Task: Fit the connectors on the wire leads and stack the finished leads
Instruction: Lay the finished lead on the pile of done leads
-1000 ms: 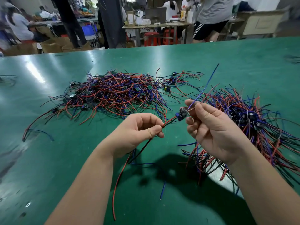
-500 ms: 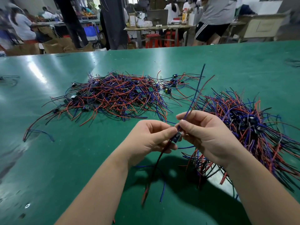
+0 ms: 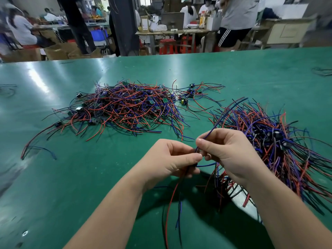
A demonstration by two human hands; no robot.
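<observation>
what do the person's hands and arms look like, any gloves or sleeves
Both the left hand and the right hand are bare, with no gloves, and no rings or watch in view. Both forearms are uncovered as far as the frame shows; no sleeve reaches into view. The fingernails look short and unpainted.

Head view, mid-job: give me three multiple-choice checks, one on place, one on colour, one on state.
1. Where is the nearer wire pile?
A. behind the right hand
B. left of the left hand
C. on a stool

2. What colour is the wire rising from the right hand?
A. yellow
B. blue-purple
C. white

3. What are the hands doing?
A. resting flat on the green table
B. both pinching wires, fingertips together
C. only one holds wire

Key: 1 A, the pile spreads past the right hand; 2 B, that strand arcs up blue-purple; 3 B, wires run through both closed hands.
</observation>
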